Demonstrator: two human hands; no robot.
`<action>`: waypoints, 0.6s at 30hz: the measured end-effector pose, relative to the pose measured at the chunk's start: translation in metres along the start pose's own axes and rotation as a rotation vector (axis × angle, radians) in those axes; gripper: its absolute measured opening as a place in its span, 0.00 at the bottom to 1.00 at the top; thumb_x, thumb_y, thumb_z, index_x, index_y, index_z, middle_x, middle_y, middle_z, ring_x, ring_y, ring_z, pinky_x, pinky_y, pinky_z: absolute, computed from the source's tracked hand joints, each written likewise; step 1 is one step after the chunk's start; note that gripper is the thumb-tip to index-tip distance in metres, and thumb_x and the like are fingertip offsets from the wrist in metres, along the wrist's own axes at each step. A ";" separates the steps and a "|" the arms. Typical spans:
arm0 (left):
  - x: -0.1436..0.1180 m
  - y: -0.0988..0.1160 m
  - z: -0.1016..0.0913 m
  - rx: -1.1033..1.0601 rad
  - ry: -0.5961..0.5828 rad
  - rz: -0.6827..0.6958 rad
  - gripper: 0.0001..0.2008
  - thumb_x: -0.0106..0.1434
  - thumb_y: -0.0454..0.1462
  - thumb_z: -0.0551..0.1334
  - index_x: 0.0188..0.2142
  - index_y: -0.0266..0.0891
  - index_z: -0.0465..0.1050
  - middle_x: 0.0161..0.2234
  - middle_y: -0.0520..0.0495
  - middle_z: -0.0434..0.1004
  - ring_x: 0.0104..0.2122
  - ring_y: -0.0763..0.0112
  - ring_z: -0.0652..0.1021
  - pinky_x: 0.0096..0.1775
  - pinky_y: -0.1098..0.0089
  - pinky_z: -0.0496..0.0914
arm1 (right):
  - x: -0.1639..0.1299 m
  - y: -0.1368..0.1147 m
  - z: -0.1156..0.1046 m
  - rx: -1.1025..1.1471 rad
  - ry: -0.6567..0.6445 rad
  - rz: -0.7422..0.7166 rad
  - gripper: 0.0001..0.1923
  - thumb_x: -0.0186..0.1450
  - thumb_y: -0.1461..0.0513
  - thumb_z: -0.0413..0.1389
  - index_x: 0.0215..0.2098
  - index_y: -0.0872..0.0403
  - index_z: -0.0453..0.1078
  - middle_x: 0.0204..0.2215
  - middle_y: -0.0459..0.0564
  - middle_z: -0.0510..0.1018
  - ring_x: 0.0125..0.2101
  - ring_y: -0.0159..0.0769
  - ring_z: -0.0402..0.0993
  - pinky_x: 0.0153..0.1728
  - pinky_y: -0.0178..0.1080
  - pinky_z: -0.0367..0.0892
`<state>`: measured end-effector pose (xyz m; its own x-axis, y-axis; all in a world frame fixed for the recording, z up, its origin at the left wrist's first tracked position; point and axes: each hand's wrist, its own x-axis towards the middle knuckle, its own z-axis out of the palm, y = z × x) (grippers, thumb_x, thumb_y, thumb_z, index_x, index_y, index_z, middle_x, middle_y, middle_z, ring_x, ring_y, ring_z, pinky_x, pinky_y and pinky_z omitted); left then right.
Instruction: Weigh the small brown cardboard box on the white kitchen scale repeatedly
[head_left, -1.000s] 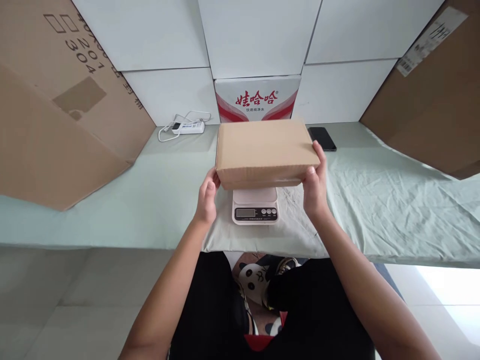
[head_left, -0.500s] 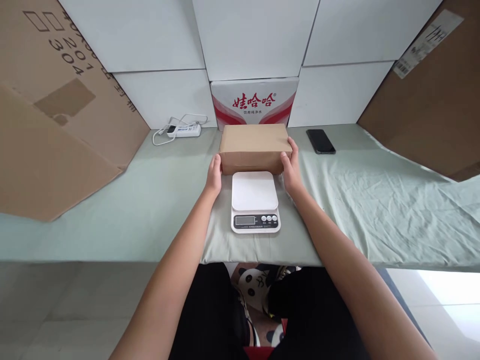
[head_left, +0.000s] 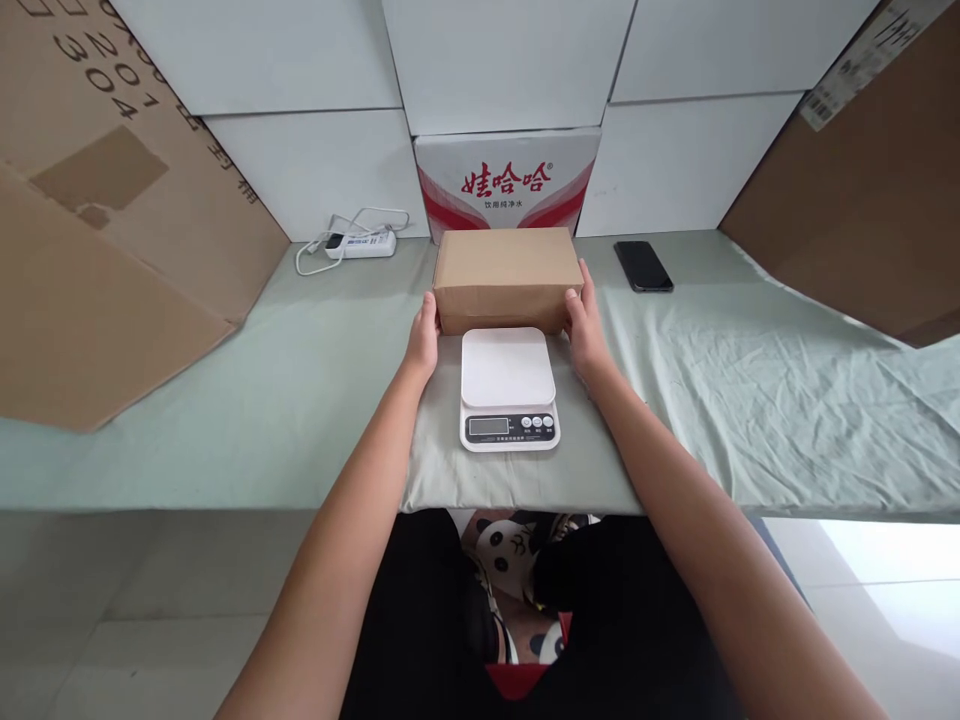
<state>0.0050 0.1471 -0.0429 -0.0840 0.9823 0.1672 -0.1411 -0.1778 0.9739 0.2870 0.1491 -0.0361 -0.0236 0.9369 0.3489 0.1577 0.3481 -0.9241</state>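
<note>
On the green cloth (head_left: 300, 370), just beyond the white scale (head_left: 509, 388): a brown cardboard box (head_left: 504, 277), lying flat. Left hand (head_left: 423, 338) pressed flat against its left end, right hand (head_left: 587, 328) against its right end, box clasped between the two. Behind the box, a red-and-white carton (head_left: 507, 184). Far left, a power strip (head_left: 358, 243); far right, a black phone (head_left: 643, 266).

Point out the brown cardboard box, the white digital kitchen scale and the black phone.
brown cardboard box (head_left: 504, 262), head view, centre of its top.
white digital kitchen scale (head_left: 508, 366), head view, weighing plate.
black phone (head_left: 643, 266), head view, middle of its screen.
</note>
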 end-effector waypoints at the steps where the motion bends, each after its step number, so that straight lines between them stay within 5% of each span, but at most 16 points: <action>1: 0.000 -0.001 0.000 0.007 -0.005 0.008 0.43 0.68 0.72 0.54 0.62 0.45 0.79 0.71 0.42 0.78 0.78 0.48 0.67 0.74 0.56 0.68 | 0.001 -0.001 0.002 0.026 0.025 0.029 0.56 0.66 0.26 0.50 0.83 0.34 0.41 0.85 0.39 0.47 0.84 0.46 0.44 0.83 0.57 0.50; 6: 0.002 -0.007 -0.003 0.029 -0.008 0.076 0.41 0.67 0.73 0.57 0.58 0.46 0.82 0.64 0.40 0.83 0.75 0.48 0.72 0.75 0.52 0.67 | 0.009 0.000 0.007 0.004 0.068 -0.009 0.64 0.60 0.23 0.53 0.83 0.44 0.46 0.83 0.47 0.56 0.84 0.49 0.45 0.85 0.54 0.45; 10: 0.003 -0.005 -0.005 0.048 -0.022 0.161 0.43 0.65 0.74 0.58 0.57 0.44 0.82 0.62 0.39 0.84 0.75 0.47 0.71 0.75 0.50 0.65 | 0.010 -0.005 0.008 -0.076 0.060 -0.066 0.61 0.64 0.21 0.46 0.83 0.39 0.42 0.82 0.44 0.58 0.83 0.47 0.49 0.85 0.55 0.49; 14: -0.004 0.010 -0.004 0.065 -0.014 0.257 0.44 0.63 0.74 0.61 0.59 0.43 0.80 0.64 0.39 0.81 0.77 0.45 0.68 0.77 0.49 0.61 | 0.004 -0.033 0.006 -0.176 0.067 -0.154 0.59 0.66 0.21 0.38 0.84 0.37 0.32 0.84 0.35 0.48 0.84 0.38 0.43 0.85 0.49 0.48; 18: -0.025 0.035 -0.001 0.103 -0.042 0.347 0.44 0.65 0.73 0.59 0.62 0.42 0.78 0.67 0.38 0.78 0.77 0.44 0.67 0.77 0.48 0.60 | -0.013 -0.068 0.000 -0.208 0.078 -0.236 0.56 0.67 0.22 0.40 0.83 0.32 0.36 0.84 0.31 0.48 0.85 0.37 0.42 0.86 0.46 0.47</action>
<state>0.0015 0.1159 -0.0135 -0.0685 0.8664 0.4946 -0.0110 -0.4964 0.8680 0.2763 0.1131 0.0226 -0.0090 0.8227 0.5685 0.3556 0.5340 -0.7671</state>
